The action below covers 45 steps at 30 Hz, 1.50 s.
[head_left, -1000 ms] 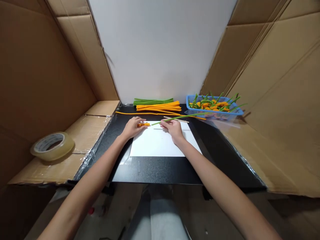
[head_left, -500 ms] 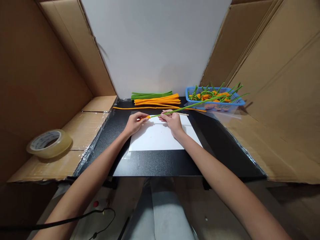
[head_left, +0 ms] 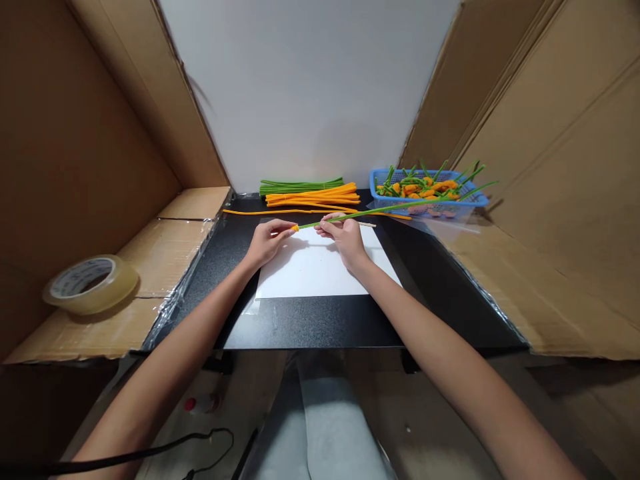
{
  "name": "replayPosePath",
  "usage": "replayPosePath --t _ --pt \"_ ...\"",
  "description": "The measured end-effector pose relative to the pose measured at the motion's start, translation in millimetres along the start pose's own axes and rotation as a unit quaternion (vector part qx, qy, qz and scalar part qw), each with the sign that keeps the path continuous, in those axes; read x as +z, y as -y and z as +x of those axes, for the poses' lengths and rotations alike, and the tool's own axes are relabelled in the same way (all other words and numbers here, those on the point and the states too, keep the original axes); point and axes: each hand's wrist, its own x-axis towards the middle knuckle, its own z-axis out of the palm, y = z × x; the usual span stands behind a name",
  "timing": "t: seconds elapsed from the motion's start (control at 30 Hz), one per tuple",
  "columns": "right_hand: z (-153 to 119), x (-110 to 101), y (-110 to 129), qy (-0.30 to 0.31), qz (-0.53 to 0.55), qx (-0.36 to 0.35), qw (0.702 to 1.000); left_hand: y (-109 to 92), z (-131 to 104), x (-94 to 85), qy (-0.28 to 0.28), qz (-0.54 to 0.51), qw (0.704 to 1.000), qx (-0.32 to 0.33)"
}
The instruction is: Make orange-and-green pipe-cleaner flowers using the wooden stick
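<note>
Above the white paper (head_left: 310,275), my left hand (head_left: 267,241) pinches a small orange coiled piece of pipe cleaner (head_left: 295,229); most of it is hidden by the fingers. My right hand (head_left: 345,239) is closed on a long green pipe cleaner (head_left: 385,210), which slants up to the right as far as the basket. The green one's left end meets the orange piece; whether it is inserted cannot be made out. A thin pale wooden stick (head_left: 369,225) pokes out beside my right hand, partly hidden by it.
Behind the paper lie bundles of green pipe cleaners (head_left: 300,187) and orange pipe cleaners (head_left: 313,197), plus loose long orange ones (head_left: 265,212). A blue basket (head_left: 425,208) at back right holds several orange-and-green pieces. Clear tape (head_left: 93,283) rests on cardboard at left.
Both hands keep nearly the same hold on the orange piece and the green pipe cleaner. The green pipe cleaner's far end has dipped slightly. The whole view has shifted a little.
</note>
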Motion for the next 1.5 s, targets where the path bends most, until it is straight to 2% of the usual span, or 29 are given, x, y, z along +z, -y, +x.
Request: replayPosePath --t 0.23,0.43,0.7,0.93,1.07,1.17,1.37,1.5 --pt "-2 2 -6 0.026 -0.02 0.015 0.999 -8 -3 3.8 0.018 0.013 1.0 0.019" --pt "-4 3 -13 0.074 -0.03 0.017 0.997 -16 -7 12.4 0.035 -0.003 0.999 0.023" --pt "-4 1 -9 0.029 -0.028 0.018 0.999 -11 -8 9.5 0.018 0.057 0.998 0.033" --pt "-7 1 -7 0.066 -0.06 0.058 0.994 -11 -9 11.6 0.027 0.112 0.989 0.093" --pt "-1 -3 -4 0.015 -0.015 0.053 0.998 -13 -9 10.0 -0.001 0.09 0.994 0.068" --pt "3 -5 -3 -0.019 -0.008 0.041 0.999 -13 -9 10.0 -0.013 0.09 0.993 0.075" --pt "-2 -2 -10 0.03 0.003 0.075 0.997 -15 -10 15.1 -0.013 0.072 0.994 0.081" --pt "-3 -1 -11 0.041 -0.016 0.064 0.997 -15 -10 15.2 -0.007 0.071 0.995 0.068"
